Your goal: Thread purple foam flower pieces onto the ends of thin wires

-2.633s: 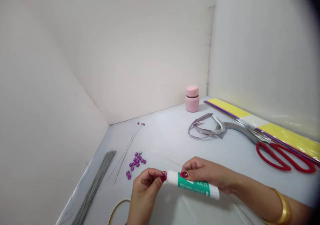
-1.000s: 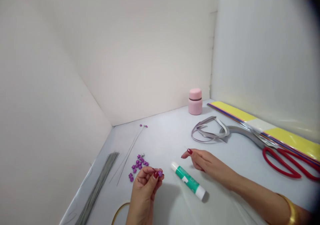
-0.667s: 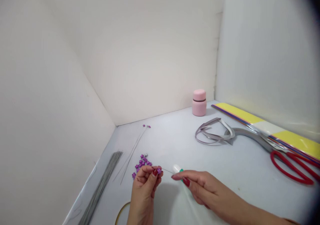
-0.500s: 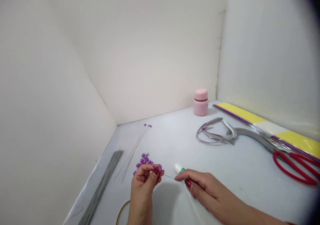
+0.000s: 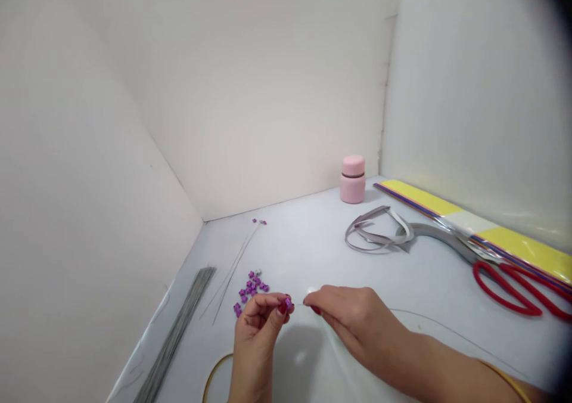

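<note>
My left hand (image 5: 261, 331) pinches a tiny purple star bead (image 5: 288, 302) between thumb and forefinger, low in the middle of the view. My right hand (image 5: 353, 319) pinches the end of a thin grey wire (image 5: 429, 321), whose tip sits just right of the bead. The wire trails off to the right across the white table (image 5: 313, 248). A loose heap of purple star beads (image 5: 250, 288) lies just left of my left hand. The glue stick is almost wholly hidden behind my right hand.
A bundle of grey wires (image 5: 179, 331) lies along the left wall, with two beaded wires (image 5: 236, 263) beside it. A pink jar (image 5: 353, 179) stands in the far corner. Grey ribbon (image 5: 375, 233), red-handled scissors (image 5: 491, 266), yellow paper sheets (image 5: 491, 230) and a gold ring (image 5: 214, 376) also lie around.
My right hand put the glue stick down, picked up a thin wire and brought its tip to the bead. My left hand has kept its pinch on the bead.
</note>
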{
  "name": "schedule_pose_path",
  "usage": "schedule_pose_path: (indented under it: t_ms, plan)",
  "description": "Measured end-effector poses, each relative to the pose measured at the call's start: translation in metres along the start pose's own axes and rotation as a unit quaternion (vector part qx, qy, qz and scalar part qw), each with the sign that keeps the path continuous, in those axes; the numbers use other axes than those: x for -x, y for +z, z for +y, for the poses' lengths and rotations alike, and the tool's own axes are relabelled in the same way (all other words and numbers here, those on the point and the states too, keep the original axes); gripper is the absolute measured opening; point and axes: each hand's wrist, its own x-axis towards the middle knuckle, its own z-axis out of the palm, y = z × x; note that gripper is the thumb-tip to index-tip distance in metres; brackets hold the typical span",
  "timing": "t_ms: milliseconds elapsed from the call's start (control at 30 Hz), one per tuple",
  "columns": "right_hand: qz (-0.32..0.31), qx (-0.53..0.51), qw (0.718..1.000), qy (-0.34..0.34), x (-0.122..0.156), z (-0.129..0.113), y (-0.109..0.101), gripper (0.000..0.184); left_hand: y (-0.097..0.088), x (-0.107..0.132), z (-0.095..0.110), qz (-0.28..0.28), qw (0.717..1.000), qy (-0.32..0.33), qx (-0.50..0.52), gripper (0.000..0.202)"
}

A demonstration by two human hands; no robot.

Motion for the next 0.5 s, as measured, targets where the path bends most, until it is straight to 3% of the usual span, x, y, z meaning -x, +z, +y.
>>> schedule_pose_path:
  t_ms: [500]
  plan:
    - [0.004, 0.004, 1.000, -0.003, -0.0005, 0.0035, 0.0055, 0.025, 0.0047, 0.0056, -0.0028, -0.012, 0.999, -0.027, 0.016, 0.015]
